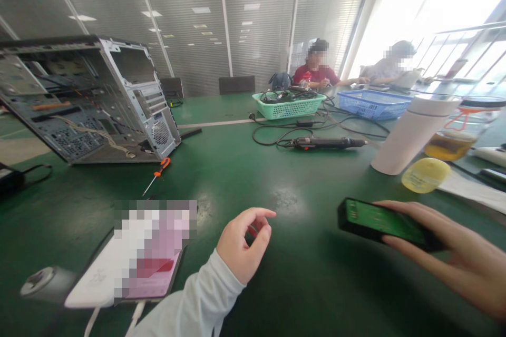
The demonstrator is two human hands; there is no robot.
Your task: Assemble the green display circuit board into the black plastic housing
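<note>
My right hand [454, 253] grips a black rectangular case with a green circuit board [387, 221] showing on its upper face. The fingers lie along its far side and the thumb along the near side; the case is tilted just above the table. My left hand [245, 242] hovers over the green table [292, 284], fingers curled but apart from the thumb, holding nothing. Left of it lies a phone [158, 268] with a lit pink screen, against a white slab-like device [95, 274]. Behind them rests an orange-handled screwdriver [161, 167].
An open computer case [138, 100] stands at the left. Farther back are a corded electric screwdriver [328, 142], a green basket [290, 109] of cables and a blue basket [371, 105]. A white tumbler [411, 137] and a yellow-lidded object [426, 175] stand right. Two people sit beyond.
</note>
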